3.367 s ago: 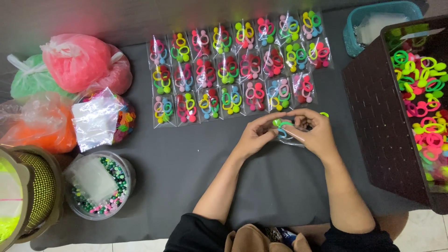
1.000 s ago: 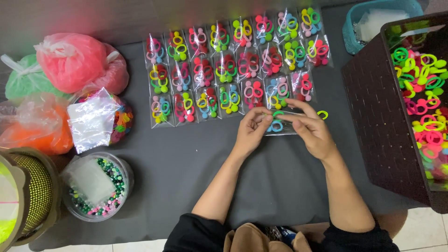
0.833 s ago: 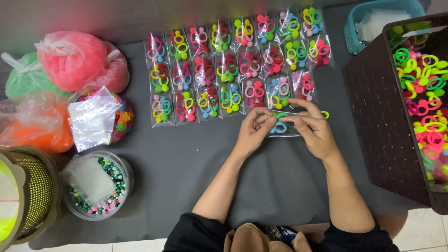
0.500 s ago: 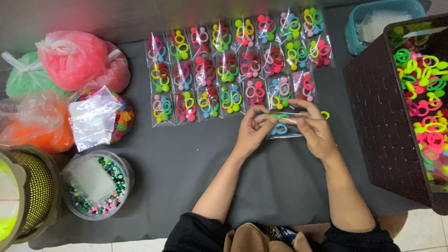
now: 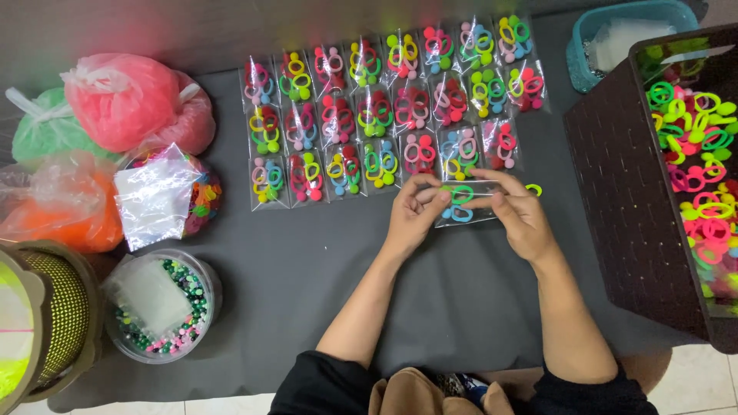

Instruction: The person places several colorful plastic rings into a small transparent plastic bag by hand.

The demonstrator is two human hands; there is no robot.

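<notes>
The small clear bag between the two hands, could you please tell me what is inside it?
Inside the small clear bag, green and blue hair rings show. The left hand and right hand pinch its ends, so their fingers cover whatever lies at the edges.

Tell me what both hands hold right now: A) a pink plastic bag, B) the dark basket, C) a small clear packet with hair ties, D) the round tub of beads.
C: the left hand and right hand pinch a small clear packet of hair ties between them.
</notes>
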